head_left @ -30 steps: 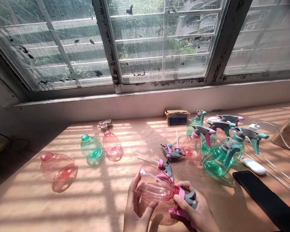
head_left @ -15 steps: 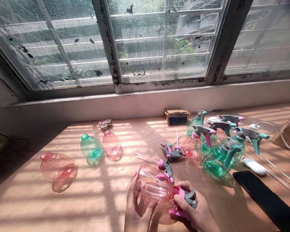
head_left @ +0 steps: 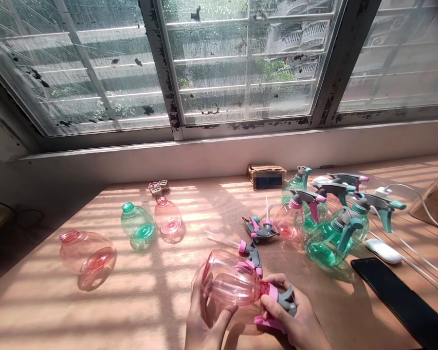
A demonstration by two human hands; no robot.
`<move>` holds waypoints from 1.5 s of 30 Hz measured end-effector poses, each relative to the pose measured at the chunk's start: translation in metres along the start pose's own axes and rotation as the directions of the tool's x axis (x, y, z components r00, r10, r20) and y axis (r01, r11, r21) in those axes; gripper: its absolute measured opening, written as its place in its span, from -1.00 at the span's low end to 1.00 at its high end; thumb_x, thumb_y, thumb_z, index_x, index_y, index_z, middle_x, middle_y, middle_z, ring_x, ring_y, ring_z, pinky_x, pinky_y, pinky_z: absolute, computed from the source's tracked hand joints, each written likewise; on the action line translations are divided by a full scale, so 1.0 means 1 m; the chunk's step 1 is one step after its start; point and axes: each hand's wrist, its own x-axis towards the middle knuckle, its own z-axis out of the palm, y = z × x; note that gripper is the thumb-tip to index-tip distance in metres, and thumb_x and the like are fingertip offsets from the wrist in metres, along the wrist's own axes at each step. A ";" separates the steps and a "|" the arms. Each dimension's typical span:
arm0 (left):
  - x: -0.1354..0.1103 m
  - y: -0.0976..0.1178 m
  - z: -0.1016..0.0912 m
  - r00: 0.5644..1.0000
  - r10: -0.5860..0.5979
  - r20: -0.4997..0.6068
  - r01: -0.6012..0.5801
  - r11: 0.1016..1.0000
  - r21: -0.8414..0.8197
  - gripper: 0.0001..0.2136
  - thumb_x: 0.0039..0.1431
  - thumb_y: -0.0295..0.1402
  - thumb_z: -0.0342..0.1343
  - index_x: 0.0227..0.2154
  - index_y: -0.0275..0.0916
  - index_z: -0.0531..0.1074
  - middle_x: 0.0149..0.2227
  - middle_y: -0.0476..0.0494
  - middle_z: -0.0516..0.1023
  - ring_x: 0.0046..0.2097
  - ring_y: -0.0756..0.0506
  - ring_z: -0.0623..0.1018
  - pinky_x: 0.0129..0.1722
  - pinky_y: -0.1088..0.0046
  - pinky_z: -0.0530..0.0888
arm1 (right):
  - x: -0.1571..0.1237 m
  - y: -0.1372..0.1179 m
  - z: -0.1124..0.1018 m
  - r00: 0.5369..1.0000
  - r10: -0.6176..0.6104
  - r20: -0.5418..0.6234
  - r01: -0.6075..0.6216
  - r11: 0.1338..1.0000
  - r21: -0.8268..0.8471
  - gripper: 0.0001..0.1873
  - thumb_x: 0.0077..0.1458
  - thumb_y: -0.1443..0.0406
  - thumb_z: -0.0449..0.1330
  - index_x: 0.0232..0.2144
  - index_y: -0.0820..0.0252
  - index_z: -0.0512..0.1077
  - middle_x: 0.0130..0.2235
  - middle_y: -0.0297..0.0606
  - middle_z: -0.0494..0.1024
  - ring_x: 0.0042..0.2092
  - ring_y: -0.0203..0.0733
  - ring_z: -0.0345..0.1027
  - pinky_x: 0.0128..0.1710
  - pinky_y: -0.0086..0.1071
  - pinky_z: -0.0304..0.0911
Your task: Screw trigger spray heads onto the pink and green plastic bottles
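A clear pink spray bottle (head_left: pixel 231 279) lies sideways between my hands, its base to the left and its neck to the right. My left hand (head_left: pixel 206 308) is wrapped round the base end, thumb below. With thumb and fingers, my right hand (head_left: pixel 295 311) grips the pink collar of the grey-and-pink spray head (head_left: pixel 285 300), which sits at the bottle's neck. The pink trigger points down. Just behind the bottle lies a loose spray head (head_left: pixel 253 255) with its tube pointing left. More loose spray heads (head_left: pixel 261 229) lie farther back.
Left on the table are a pink bottle (head_left: pixel 89 255), a green bottle (head_left: pixel 137 226) and another pink bottle (head_left: pixel 168 218), all without heads. Several bottles with heads, including a green one (head_left: pixel 328 243), crowd the right. A black phone (head_left: pixel 401 296), white mouse (head_left: pixel 383 251) and small box (head_left: pixel 267 177) are also there.
Almost nothing differs. Both hands hold the bottle and spray head in nearly the same place, with only a slight shift left.
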 end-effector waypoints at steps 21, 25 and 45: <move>0.002 -0.008 -0.005 0.998 0.059 -0.005 -0.058 0.996 0.063 -0.25 0.08 -0.12 0.36 0.33 0.03 0.22 0.41 -0.18 0.25 0.36 -0.41 0.33 0.33 0.10 0.32 | 0.002 0.002 -0.002 1.000 -0.008 -0.019 0.009 1.000 0.021 -0.46 -0.18 0.02 0.58 -0.26 0.21 0.55 -0.55 -0.42 0.55 -0.49 -0.28 0.42 -0.43 -0.31 0.58; -0.001 -0.005 -0.002 0.993 0.114 0.019 -0.115 0.991 0.073 -0.26 0.13 -0.13 0.33 0.34 0.06 0.17 0.47 -0.13 0.10 0.41 -0.38 0.24 0.39 0.06 0.22 | 0.000 0.001 -0.002 1.000 -0.028 -0.009 0.028 0.999 -0.017 -0.48 -0.16 0.01 0.56 -0.26 0.21 0.55 -0.51 -0.39 0.57 -0.47 -0.24 0.45 -0.44 -0.32 0.57; 0.000 -0.001 -0.004 0.998 0.057 -0.012 -0.056 0.996 0.064 -0.16 -0.03 -0.14 0.45 0.32 0.00 0.23 0.34 -0.24 0.36 0.38 -0.46 0.28 0.34 0.02 0.30 | -0.002 -0.003 0.003 0.998 -0.052 -0.025 0.051 0.998 -0.036 -0.50 -0.18 0.02 0.56 -0.30 0.23 0.57 -0.45 -0.34 0.59 -0.43 -0.20 0.46 -0.45 -0.32 0.56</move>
